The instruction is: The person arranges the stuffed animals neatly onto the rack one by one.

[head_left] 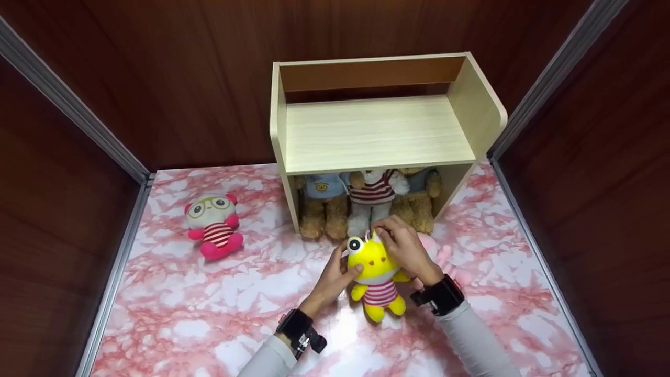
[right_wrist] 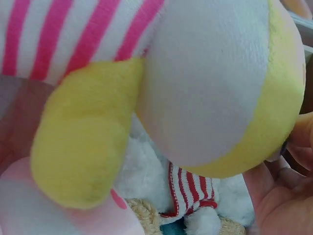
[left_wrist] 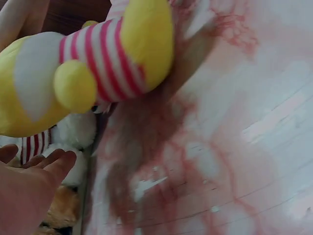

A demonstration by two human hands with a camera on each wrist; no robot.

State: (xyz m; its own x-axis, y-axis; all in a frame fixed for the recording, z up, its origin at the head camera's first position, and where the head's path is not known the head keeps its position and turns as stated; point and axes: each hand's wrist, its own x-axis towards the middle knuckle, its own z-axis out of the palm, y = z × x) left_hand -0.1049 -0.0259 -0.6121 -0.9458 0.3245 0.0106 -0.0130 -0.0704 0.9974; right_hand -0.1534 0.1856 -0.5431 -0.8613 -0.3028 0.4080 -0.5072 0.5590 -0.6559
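A yellow plush frog [head_left: 378,266] with big round eyes and a pink-and-white striped body is held upright between both hands, in front of the shelf. My left hand [head_left: 331,277] holds the side of its head, thumb on the front and fingers partly behind it. At the top of the head, my right hand [head_left: 408,248] grips beside the other eye, which its fingers mostly cover. The right wrist view shows the frog's pale chin [right_wrist: 205,83] and a yellow arm [right_wrist: 88,137] close up. A pink plush toy [head_left: 445,259] lies behind my right hand, partly hidden.
A pale wooden shelf [head_left: 379,133] stands at the back wall. Inside its lower compartment sit a bear in a blue top [head_left: 324,201], a white plush in red stripes [head_left: 372,193] and another brown bear [head_left: 416,204]. A pink panda plush [head_left: 214,225] lies on the left.
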